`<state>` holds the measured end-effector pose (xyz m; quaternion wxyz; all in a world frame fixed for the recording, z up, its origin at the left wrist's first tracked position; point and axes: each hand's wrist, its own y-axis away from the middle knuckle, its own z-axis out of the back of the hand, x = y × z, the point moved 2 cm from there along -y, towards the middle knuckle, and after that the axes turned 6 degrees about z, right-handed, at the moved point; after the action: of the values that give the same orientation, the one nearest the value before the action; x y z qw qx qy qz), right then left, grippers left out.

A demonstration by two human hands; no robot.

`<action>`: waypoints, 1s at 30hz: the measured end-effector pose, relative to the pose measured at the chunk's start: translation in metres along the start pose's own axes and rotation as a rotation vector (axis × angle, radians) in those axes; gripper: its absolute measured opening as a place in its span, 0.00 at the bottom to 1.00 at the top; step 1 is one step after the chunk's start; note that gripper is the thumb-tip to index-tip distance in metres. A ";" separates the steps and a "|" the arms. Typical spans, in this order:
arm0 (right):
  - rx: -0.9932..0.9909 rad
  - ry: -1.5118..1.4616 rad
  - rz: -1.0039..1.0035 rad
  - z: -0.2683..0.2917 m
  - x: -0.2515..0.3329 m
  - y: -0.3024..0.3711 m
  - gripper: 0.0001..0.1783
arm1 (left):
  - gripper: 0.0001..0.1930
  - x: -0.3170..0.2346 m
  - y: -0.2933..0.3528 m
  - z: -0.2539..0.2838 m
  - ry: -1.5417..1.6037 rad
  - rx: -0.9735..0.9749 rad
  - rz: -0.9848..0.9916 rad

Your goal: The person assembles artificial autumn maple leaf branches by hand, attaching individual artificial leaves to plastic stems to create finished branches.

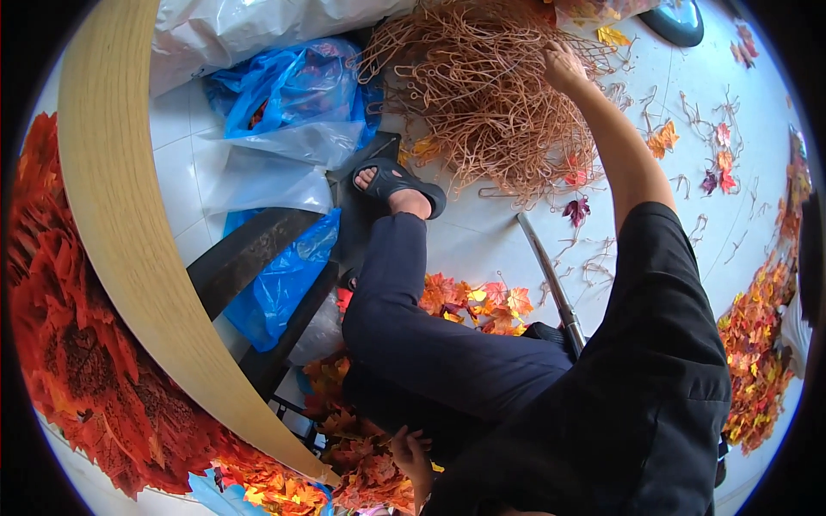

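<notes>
A large tangled heap of thin brown vine stems with looped ends [490, 103] lies on the floor ahead of me. My right arm stretches out to its far right side, where my right hand [564, 67] has its fingers bent in and closed among the stems. Down by my lap, my left hand [410, 453] is open, its fingers apart and nothing visible in them. It is next to a mass of orange and red artificial maple leaves [366, 477]. My body hides part of those leaves.
A curved wooden table edge [112, 215] runs along my left, with dark red leaves [77, 344] beyond it. Blue plastic bags [297, 86] sit near my sandalled foot [396, 185]. A metal tube [551, 279] slants beside my leg. Loose leaves and stem pieces are scattered at right.
</notes>
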<state>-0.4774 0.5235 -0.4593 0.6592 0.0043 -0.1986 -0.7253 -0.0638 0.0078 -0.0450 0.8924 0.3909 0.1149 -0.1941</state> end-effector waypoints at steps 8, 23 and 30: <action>-0.197 -0.163 0.263 0.020 0.012 0.104 0.19 | 0.13 -0.003 -0.003 -0.005 -0.050 -0.007 -0.042; 0.589 0.254 -1.590 0.175 -0.189 0.695 0.19 | 0.12 0.002 -0.002 -0.007 -0.012 0.004 -0.107; 0.947 0.377 -0.863 0.041 -0.316 0.680 0.18 | 0.12 0.011 -0.004 -0.008 -0.012 -0.006 -0.113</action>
<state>0.2016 0.8020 -0.3026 0.2600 0.4989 -0.3575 -0.7454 -0.0556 0.0082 -0.0568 0.8818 0.3798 0.1321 -0.2463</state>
